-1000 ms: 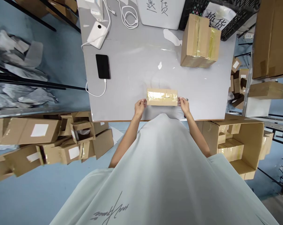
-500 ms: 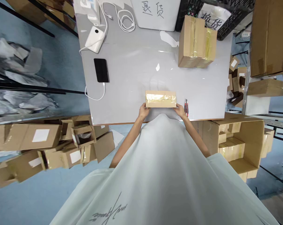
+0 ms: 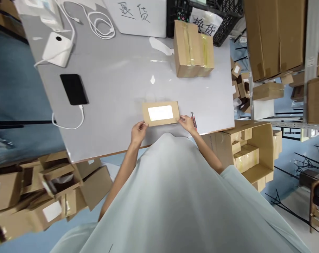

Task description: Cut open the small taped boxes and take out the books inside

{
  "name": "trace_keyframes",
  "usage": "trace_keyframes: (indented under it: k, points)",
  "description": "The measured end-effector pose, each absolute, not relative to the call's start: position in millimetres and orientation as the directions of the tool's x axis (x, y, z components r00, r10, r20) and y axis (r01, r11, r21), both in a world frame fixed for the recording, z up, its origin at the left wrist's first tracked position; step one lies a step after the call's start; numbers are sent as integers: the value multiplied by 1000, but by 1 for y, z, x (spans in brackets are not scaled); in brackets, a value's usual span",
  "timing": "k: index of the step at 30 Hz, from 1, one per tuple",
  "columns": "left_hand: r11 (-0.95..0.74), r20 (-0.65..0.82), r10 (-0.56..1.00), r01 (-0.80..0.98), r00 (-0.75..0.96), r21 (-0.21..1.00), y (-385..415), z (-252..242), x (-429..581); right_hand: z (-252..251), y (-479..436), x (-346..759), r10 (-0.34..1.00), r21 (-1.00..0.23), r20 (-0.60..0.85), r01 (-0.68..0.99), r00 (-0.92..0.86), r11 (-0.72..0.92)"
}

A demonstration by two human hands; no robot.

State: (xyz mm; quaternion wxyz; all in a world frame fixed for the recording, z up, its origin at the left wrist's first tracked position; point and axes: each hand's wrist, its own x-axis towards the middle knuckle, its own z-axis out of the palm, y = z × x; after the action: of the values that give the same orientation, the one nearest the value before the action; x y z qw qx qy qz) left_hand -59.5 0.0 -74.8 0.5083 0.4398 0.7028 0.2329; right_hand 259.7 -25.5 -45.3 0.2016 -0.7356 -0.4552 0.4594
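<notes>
A small cardboard box (image 3: 146, 109) is at the front of the grey table, its face with a blank-looking white label (image 3: 160, 113) towards me. My left hand (image 3: 138, 133) pinches the box's near left corner, thumb against the cardboard. At the near right corner my right hand (image 3: 186, 123) grips the same box between thumb and fingers. Close beside my right hand lies a red and black utility knife (image 3: 193, 120). Any print on the label is too bright to make out.
Two taped cardboard boxes (image 3: 187, 51) stand at the table's back right, before a black crate (image 3: 226, 21). On the left lie a black phone (image 3: 74, 89) with a white cable and a white power bank (image 3: 57, 49). A large open carton (image 3: 265, 151) stands right of the table.
The box has been turned: its taped side faced me before, and its white label shows now. Both hands still hold it. My view has swung to the right.
</notes>
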Motion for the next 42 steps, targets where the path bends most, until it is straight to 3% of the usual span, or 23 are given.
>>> trace_keyframes:
  k: [5, 21, 33, 42]
  points:
    - [645, -628, 760, 301, -164, 702, -1, -65, -55, -46, -33, 260, 797, -673, -574, 445, 188, -590]
    - [687, -673, 724, 247, -153, 683, -12, -45, -49, -41, -46, 260, 791, -698, -595, 395, 143, -597]
    - [470, -440, 880, 192, -180, 862, -7, -12, -58, -17, -30, 276, 908, -816, -347, 401, 235, -416]
    - [521, -480, 853, 291, -203, 803, 5, -17, -56, -22, -23, 266, 859, -780, -443, 362, 257, -511]
